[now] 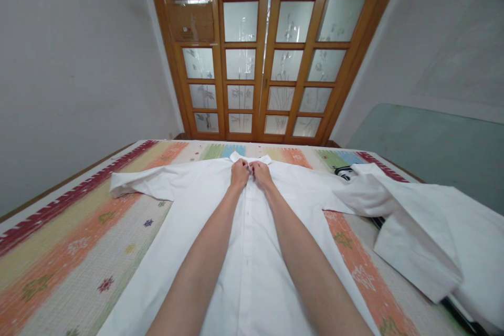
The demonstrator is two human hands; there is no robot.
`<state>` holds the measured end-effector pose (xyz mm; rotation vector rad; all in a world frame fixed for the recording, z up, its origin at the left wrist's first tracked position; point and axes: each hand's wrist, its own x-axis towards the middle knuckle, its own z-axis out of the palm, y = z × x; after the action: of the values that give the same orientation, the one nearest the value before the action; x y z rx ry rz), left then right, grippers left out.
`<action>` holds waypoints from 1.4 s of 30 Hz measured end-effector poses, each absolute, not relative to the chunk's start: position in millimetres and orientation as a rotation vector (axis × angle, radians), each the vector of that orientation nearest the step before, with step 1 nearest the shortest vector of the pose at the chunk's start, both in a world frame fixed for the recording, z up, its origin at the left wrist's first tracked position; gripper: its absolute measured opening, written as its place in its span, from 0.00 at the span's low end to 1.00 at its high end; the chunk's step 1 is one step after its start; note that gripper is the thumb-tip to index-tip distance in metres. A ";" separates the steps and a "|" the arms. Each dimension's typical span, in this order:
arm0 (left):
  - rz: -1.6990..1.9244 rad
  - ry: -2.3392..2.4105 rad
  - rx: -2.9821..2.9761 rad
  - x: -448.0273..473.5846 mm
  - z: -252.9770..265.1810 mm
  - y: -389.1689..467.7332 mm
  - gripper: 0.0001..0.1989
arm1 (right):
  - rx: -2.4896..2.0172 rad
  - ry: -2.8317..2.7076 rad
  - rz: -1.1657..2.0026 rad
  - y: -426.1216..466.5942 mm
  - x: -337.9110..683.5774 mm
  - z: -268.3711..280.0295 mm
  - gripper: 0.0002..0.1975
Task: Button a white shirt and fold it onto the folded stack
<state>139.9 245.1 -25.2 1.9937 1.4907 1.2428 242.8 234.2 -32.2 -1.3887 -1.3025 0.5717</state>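
Note:
A white button-up shirt [208, 210] lies spread face up before me, its collar at the far end and its sleeves out to both sides. My left hand [240, 172] pinches the left side of the front opening just below the collar. Close beside it, my right hand [260, 173] pinches the other edge of the opening. Both sets of fingers are closed on the cloth at the neck, and any button between them is too small to make out. Below the hands the front placket runs straight toward me, its edges lying together.
A striped, patterned cloth [129, 241] covers the surface under the shirt. More white clothing [417, 220] with dark trim lies heaped at the right, touching the right sleeve. A pale green panel [429, 136] stands behind it. Wooden doors with glass panes [271, 63] close off the far end.

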 end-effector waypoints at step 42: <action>1.291 1.608 1.622 140.7 -19.6 232.6 0.09 | -1.339 -1.392 0.579 237.9 243.5 -37.0 0.15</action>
<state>140.7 232.6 -19.6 1.6224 1.6076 1.2909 243.5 237.9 -37.0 -1.3392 -1.3916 0.5787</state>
